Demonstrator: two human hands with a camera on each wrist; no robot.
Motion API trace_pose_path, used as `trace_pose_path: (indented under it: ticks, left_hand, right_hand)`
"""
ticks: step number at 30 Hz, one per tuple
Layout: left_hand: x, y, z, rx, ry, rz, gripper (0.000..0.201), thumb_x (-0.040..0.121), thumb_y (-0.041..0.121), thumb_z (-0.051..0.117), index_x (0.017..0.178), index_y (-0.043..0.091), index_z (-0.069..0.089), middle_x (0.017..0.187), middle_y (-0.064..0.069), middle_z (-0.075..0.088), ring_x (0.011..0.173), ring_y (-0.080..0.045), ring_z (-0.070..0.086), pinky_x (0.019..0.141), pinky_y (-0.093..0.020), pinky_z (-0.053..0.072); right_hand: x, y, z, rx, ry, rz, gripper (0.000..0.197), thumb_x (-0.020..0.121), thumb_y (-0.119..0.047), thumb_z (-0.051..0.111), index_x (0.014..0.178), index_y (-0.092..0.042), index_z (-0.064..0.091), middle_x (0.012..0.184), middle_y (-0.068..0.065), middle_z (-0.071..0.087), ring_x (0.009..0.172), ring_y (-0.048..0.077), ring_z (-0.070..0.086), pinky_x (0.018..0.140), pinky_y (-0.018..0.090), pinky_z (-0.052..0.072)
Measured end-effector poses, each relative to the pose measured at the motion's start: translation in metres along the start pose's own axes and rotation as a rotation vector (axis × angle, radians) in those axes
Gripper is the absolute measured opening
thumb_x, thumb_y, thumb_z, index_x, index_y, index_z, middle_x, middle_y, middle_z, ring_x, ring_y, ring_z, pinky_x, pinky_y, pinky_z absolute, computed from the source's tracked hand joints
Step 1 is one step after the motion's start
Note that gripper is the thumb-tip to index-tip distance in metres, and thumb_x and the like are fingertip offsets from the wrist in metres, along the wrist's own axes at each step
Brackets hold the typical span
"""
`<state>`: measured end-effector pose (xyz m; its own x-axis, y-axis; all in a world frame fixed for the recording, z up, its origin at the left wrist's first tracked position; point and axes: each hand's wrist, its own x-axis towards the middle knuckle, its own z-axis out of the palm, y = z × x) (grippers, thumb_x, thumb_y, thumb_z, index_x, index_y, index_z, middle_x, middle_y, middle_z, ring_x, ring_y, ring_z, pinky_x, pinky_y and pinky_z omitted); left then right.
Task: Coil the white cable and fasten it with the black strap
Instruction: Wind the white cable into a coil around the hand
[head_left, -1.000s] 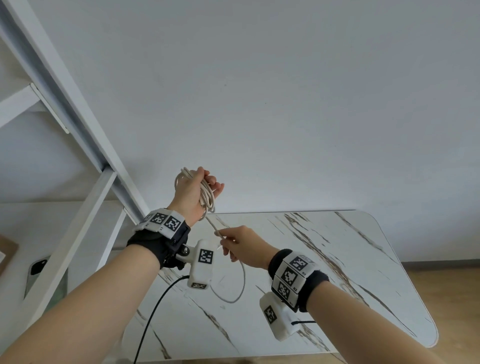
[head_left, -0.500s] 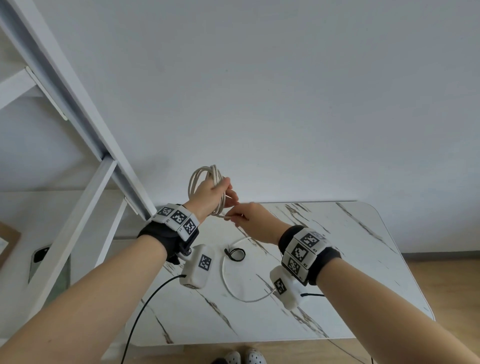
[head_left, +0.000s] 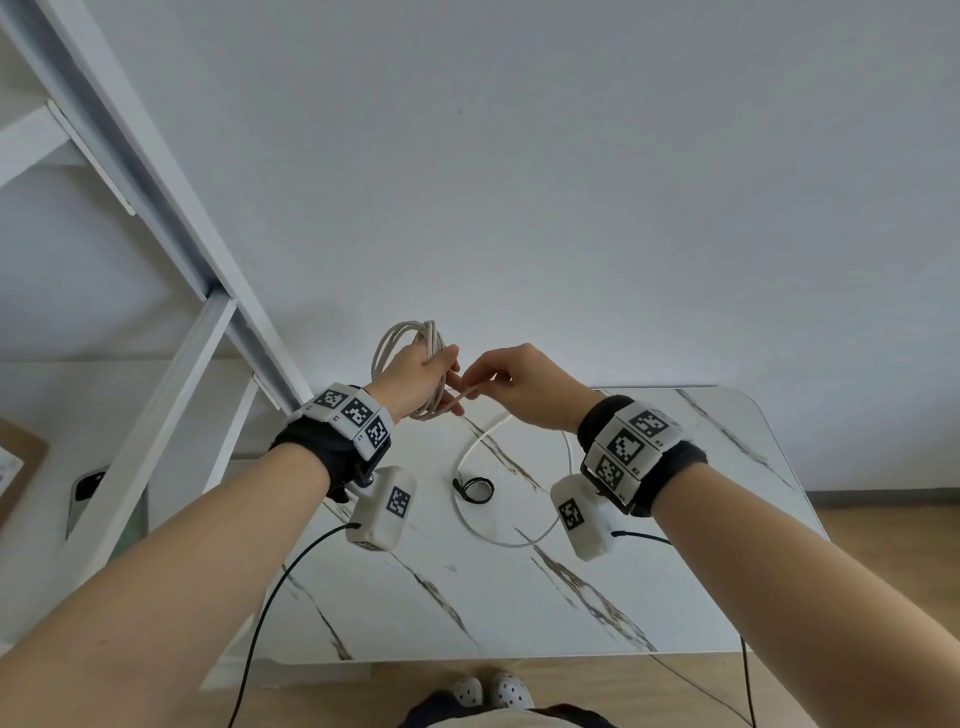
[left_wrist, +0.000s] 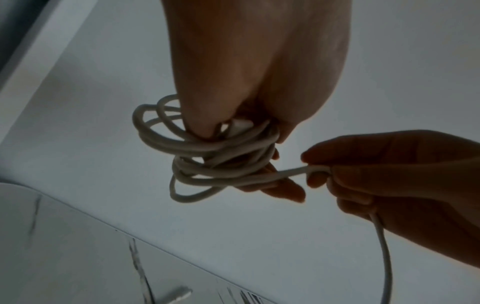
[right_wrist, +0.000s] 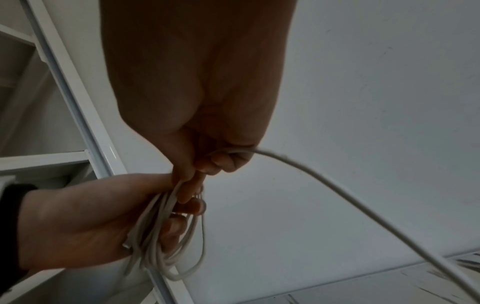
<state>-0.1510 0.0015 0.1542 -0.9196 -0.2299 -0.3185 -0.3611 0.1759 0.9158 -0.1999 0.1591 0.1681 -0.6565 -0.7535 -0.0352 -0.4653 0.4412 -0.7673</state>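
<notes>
- Left hand is raised above the table, fingers curled round a bundle of several loops of the white cable. Right hand, just beside it, pinches the free run of the same cable between thumb and fingers and feeds it toward the bundle.
- Risk, loop slip: in the left wrist view the loops lie crossed and uneven in size. If the left grip loosens while the next turn is laid, the loops could spring apart and the bundle would need rewinding.
- Risk, kinking: the run bends sharply where the right fingers pinch it. Pulling hard there could twist the cable and make the next turn sit badly.
- Risk, snagging: the slack hangs from the right hand and lies in a wide curve on the table, passing close round the black strap. Drawing the slack in quickly could drag or flick the strap away.
- Cable condition: white, round, flexible, holding its curve. A plug end shows inside the left grip. A good part is already wound; one large curve is left on the table.
- Strap condition: small black ring, lying flat on the table between the two wrists, not yet touched.
- Far side: white shelf frame to the left, plain wall behind.
</notes>
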Motion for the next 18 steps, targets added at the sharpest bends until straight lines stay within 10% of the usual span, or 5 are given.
trace_pose_path:
  ticks: [10,18]
  left_hand:
    - [-0.014,-0.001,0.002,-0.192,-0.158,-0.138,0.056,0.092,0.061,0.033,0.075,0.01,0.05,0.044,-0.002,0.039,0.036,-0.017,0.037,0.044,-0.023,0.036]
    - [-0.026,0.005,-0.017,-0.301,-0.321,-0.209,0.034,0.097,0.025,0.045,0.067,0.01,0.047,0.034,0.004,0.028,0.028,-0.009,0.026,0.034,-0.016,0.024]
  right_hand:
    - [0.019,-0.004,-0.002,0.117,0.235,-0.033,0.01,0.082,-0.011,0.069,0.089,-0.006,0.072,0.081,0.003,0.071,0.074,0.011,0.063,0.074,0.017,0.049]
    - [0.032,0.007,0.0,0.162,0.268,0.029,0.017,0.085,-0.013,0.067,0.099,-0.006,0.073,0.1,0.008,0.073,0.091,0.016,0.065,0.084,0.017,0.048]
